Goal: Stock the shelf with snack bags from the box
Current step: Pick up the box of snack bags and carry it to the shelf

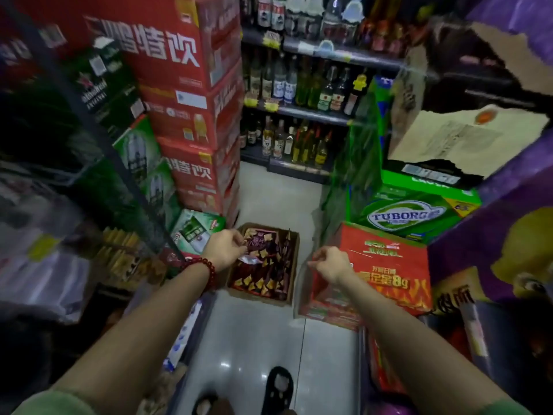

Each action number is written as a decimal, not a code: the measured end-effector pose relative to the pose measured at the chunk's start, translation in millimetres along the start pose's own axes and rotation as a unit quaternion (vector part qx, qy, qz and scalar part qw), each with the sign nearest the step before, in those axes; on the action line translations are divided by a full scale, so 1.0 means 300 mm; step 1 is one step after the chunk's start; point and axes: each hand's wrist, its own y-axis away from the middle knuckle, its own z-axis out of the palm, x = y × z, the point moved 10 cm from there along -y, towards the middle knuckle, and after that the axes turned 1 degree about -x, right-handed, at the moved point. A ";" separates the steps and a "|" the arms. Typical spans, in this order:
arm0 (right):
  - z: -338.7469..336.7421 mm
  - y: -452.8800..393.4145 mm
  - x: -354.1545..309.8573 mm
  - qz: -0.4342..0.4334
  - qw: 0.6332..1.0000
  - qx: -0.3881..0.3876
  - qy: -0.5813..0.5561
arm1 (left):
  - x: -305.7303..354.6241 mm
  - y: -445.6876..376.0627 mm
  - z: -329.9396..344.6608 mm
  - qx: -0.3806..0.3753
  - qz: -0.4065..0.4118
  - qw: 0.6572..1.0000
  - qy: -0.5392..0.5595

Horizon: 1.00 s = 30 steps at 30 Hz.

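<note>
An open cardboard box [294,265] sits on the floor ahead, filled with several dark red snack bags [266,274] printed with yellow chips. My left hand [226,248], with a red bead bracelet on the wrist, is at the box's near-left corner, fingers closed on the top edge of a snack bag [258,241] that stands upright. My right hand [329,263] hovers to the right of the box, fingers curled with nothing visible in them, in front of a red carton [392,265]. The shelf on the left [125,256] holds yellowish packets, blurred.
Red drink cartons [185,100] stack high on the left, green Tuborg cases [413,214] on the right. A bottle shelf [299,109] closes the aisle's far end. Purple packaging [493,235] crowds the right. My feet in dark sandals [278,387] stand on the glossy floor.
</note>
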 end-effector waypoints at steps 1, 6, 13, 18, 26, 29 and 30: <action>0.019 -0.048 0.000 0.006 1.000 -0.006 -0.010 | -0.014 -0.047 0.009 -0.001 -0.006 1.000 0.004; 0.152 -0.296 0.032 0.012 0.999 -0.006 -0.031 | -0.134 -0.325 0.127 -0.014 -0.010 1.000 0.008; 0.453 -0.647 0.222 0.027 0.998 0.005 -0.062 | -0.357 -0.688 0.422 -0.017 0.029 0.999 0.028; 0.695 -0.834 0.378 0.031 0.995 0.007 -0.092 | -0.577 -0.841 0.674 -0.039 0.053 0.994 0.088; 1.042 -1.134 0.641 0.055 0.984 0.068 -0.156 | -1.037 -1.084 1.001 0.000 0.054 0.994 0.096; 1.145 -1.235 0.734 0.053 0.984 0.082 -0.152 | -1.149 -1.169 1.080 0.031 0.060 0.992 0.108; 1.172 -1.263 0.763 0.053 0.982 0.089 -0.155 | -1.184 -1.194 1.101 0.044 0.061 0.991 0.110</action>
